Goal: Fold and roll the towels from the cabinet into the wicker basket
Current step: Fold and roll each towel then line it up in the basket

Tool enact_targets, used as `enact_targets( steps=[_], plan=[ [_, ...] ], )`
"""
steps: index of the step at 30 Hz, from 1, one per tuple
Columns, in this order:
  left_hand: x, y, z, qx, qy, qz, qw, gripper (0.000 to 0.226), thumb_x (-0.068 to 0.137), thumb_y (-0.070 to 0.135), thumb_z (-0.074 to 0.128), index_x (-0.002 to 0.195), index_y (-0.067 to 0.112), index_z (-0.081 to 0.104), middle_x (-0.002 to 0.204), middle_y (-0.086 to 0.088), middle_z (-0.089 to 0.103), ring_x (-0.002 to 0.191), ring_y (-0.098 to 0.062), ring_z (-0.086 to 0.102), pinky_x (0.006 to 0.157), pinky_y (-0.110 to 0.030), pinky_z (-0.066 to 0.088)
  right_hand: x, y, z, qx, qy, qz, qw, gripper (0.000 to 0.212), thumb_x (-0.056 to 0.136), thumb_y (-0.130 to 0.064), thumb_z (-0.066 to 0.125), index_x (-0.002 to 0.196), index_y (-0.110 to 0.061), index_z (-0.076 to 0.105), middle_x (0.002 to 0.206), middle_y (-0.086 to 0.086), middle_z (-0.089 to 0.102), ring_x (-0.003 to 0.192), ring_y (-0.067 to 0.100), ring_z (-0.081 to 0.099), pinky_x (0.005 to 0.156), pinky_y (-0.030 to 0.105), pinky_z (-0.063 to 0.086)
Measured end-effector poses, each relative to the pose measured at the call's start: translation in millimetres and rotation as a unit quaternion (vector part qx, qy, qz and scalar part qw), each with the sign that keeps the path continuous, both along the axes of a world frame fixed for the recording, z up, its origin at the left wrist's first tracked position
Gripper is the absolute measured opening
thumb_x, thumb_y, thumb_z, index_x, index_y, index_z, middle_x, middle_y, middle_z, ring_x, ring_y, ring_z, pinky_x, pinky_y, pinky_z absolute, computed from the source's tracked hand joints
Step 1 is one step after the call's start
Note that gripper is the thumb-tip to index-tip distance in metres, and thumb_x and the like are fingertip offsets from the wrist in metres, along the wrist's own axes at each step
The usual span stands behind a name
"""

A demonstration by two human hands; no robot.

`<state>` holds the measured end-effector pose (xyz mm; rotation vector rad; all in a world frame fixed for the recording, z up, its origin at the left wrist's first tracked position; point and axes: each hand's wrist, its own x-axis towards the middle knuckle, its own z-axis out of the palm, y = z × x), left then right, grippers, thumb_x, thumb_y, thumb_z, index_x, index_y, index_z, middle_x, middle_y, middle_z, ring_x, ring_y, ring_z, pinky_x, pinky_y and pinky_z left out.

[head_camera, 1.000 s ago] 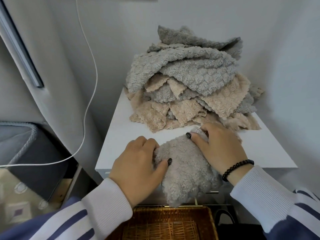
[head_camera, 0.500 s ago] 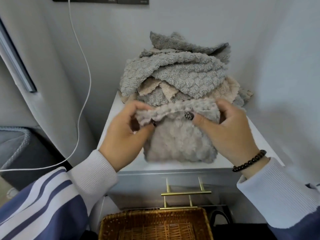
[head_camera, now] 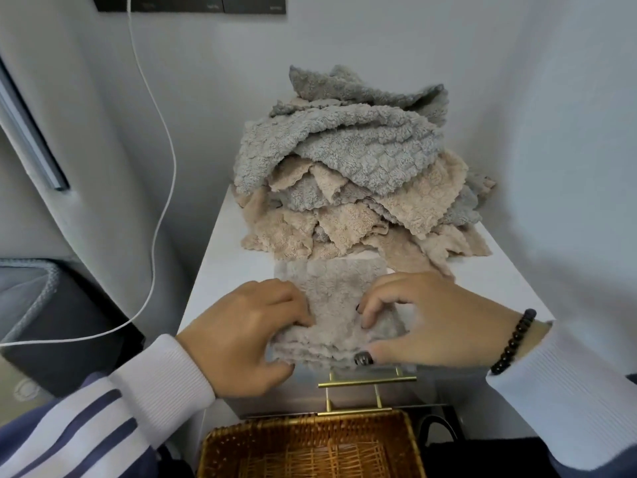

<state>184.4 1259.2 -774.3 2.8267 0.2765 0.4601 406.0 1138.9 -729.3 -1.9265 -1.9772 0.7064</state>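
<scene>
Two hands at frame centre: left hand and right hand pinch the near edge of a grey towel lying flat on the cabinet. Towel pile behind; basket bottom centre.

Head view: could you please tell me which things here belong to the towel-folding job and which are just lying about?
Belongs to the job:
- folded grey towel, gripped by left hand and right hand
- towel pile
- white cabinet
- wicker basket

Just lying about:
- white cable
- dark wall panel
- grey cushion
</scene>
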Motion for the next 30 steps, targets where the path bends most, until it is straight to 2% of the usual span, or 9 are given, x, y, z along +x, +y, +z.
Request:
enact_targets(
  steps=[3,6,8,11,13,16,20,25,30],
  plan=[
    [-8.5,-8.2,-0.3,-0.080,-0.052,0.010,0.995,0.034,0.077,0.042,0.066,0.102,0.020,0.071,0.105,0.011,0.063,0.099,-0.004,0.060,0.084,-0.025,0.049,-2.3,3.8,1.8,0.056,0.085,-0.079,0.992,0.019,0.078,-0.045,0.066,0.084,-0.027,0.068,0.084,-0.012,0.067,0.076,0.003,0.061,0.071,0.021,0.052],
    [-8.0,-10.0,-0.5,-0.153,-0.152,0.114,0.970,0.029,0.088,0.043,0.051,0.094,0.022,0.070,0.091,0.014,0.066,0.088,-0.006,0.062,0.075,-0.020,0.048,1.6,15.7,-11.2,0.161,0.063,-0.227,0.958,0.007,0.082,-0.028,0.068,0.085,-0.023,0.064,0.079,-0.010,0.063,0.069,0.003,0.057,0.060,0.010,0.045],
    [-1.7,-5.7,-2.8,-0.185,-0.192,0.244,0.933,0.020,0.091,0.038,0.051,0.087,0.025,0.065,0.082,0.011,0.065,0.078,-0.009,0.062,0.066,-0.020,0.047,4.5,21.6,-20.9,0.107,0.075,-0.279,0.951,0.015,0.081,-0.034,0.070,0.089,-0.024,0.060,0.079,-0.008,0.061,0.070,0.006,0.057,0.058,0.015,0.042],
    [7.9,6.4,-6.1,-0.293,-0.114,0.354,0.881,0.013,0.090,0.035,0.058,0.085,0.023,0.062,0.078,0.007,0.067,0.073,-0.008,0.064,0.069,-0.023,0.048,9.1,29.6,-35.0,0.036,0.124,-0.318,0.939,0.037,0.078,-0.045,0.071,0.103,-0.021,0.058,0.088,-0.003,0.063,0.084,0.015,0.060,0.072,0.029,0.047],
    [14.9,12.1,-3.2,-0.334,-0.074,0.364,0.866,0.032,0.089,0.043,0.056,0.081,0.013,0.064,0.072,0.003,0.067,0.071,-0.017,0.064,0.073,-0.033,0.051,8.3,32.9,-35.7,0.040,0.175,-0.344,0.921,0.042,0.076,-0.043,0.073,0.104,-0.013,0.061,0.089,0.005,0.068,0.081,0.021,0.064,0.079,0.041,0.054],
    [27.8,12.0,4.9,-0.363,-0.051,0.372,0.853,0.056,0.088,0.052,0.053,0.067,0.000,0.052,0.061,-0.008,0.052,0.058,-0.021,0.051,0.063,-0.034,0.044,4.7,33.6,-32.8,0.017,0.282,-0.352,0.892,0.032,0.078,-0.028,0.076,0.079,0.001,0.064,0.067,0.010,0.064,0.054,0.019,0.059,0.059,0.038,0.056],
    [38.6,15.0,5.5,-0.444,-0.120,0.353,0.815,0.047,0.079,0.044,0.070,0.077,-0.001,0.061,0.077,-0.020,0.062,0.071,-0.030,0.060,0.075,-0.042,0.052,3.9,35.9,-35.7,0.004,0.378,-0.375,0.847,0.031,0.076,-0.013,0.079,0.099,-0.001,0.061,0.093,0.017,0.070,0.074,0.023,0.066,0.068,0.038,0.058],
    [41.6,24.6,13.2,-0.440,-0.184,0.356,0.803,0.053,0.077,0.036,0.076,0.075,-0.012,0.053,0.070,-0.007,0.044,0.065,-0.018,0.042,0.066,-0.031,0.037,10.2,46.4,-40.8,0.109,0.328,-0.399,0.849,0.028,0.079,-0.014,0.074,0.091,-0.022,0.051,0.085,0.005,0.069,0.075,0.025,0.065,0.078,0.053,0.056],
    [39.0,27.4,4.9,-0.401,-0.120,0.377,0.826,0.047,0.085,0.035,0.068,0.061,0.000,0.047,0.056,-0.001,0.039,0.052,-0.013,0.035,0.053,-0.023,0.033,3.7,47.0,-45.2,0.105,0.260,-0.359,0.890,0.035,0.069,-0.026,0.082,0.085,-0.024,0.051,0.083,0.003,0.065,0.068,0.016,0.058,0.068,0.036,0.052]
  ],
)
